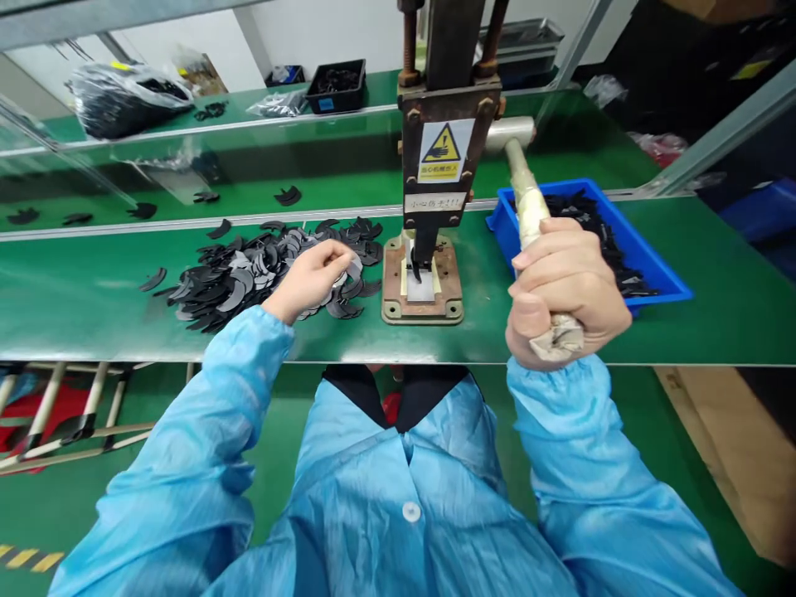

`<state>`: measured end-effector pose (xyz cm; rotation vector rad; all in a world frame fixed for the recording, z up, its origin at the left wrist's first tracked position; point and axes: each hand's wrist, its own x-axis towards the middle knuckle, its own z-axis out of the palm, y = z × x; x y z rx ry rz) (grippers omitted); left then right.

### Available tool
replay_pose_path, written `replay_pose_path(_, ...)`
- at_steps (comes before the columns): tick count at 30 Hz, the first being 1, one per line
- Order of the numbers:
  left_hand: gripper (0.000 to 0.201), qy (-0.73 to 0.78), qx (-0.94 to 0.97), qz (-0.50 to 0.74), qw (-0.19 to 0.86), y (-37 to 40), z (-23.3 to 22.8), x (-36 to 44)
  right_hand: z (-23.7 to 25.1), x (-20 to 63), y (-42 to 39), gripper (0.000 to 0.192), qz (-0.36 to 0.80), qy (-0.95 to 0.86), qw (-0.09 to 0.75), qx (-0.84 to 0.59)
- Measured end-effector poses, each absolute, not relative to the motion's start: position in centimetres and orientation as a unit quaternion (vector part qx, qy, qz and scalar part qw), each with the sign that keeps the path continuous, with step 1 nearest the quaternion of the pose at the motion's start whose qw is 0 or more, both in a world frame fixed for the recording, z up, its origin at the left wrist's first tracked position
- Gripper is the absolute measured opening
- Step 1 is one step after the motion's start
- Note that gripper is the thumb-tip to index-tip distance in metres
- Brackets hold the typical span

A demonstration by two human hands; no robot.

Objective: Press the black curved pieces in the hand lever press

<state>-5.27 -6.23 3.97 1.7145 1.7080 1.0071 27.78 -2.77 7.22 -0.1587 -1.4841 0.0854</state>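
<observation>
My right hand (563, 286) is wrapped around the tape-covered lever handle (528, 199) of a manual press (435, 157). Under the ram, a small dark curved part (416, 267) shows above a pale plate on the press base (393, 290). My left hand (317, 275) is over the right side of a pile of black and grey crescent-shaped pieces (230, 278). Its fingers are curled closed, and whatever they may hold is hidden. A warning sticker (445, 151) is on the front of the press.
Right of the press stands a blue bin (652, 269) of dark pieces. Loose crescents lie along the metal rail (80, 230) behind the pile. On the rear shelf are a black tray (337, 101) and a filled plastic bag (124, 104). The green bench's front edge runs before me.
</observation>
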Motion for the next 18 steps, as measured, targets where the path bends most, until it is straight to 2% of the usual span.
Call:
replay_pose_path(3,0.037,0.662,0.697,0.273,0.025,-11.3,1.7,-8.4,7.1,27.6,-2.6,0.039,0.037,-0.661,0.746,-0.069)
replay_pose_path(5,0.048,0.656,0.725,0.207,-0.033,-14.1,-0.5,-8.7,7.1,27.5,-2.5,0.040,0.034,-0.660,0.747,-0.070)
replay_pose_path(8,0.060,0.650,0.743,0.153,-0.047,-17.0,-3.4,-7.4,7.0,27.7,-2.6,0.046,0.036,-0.664,0.742,-0.084)
replay_pose_path(11,0.061,0.638,0.756,0.144,-0.035,-18.4,-4.6,-5.7,7.2,27.8,-2.7,0.051,0.037,-0.671,0.734,-0.096)
replay_pose_path(18,0.071,0.604,0.782,0.154,-0.018,-19.6,-5.0,-4.8,7.2,27.7,-2.6,0.043,0.026,-0.670,0.738,-0.079)
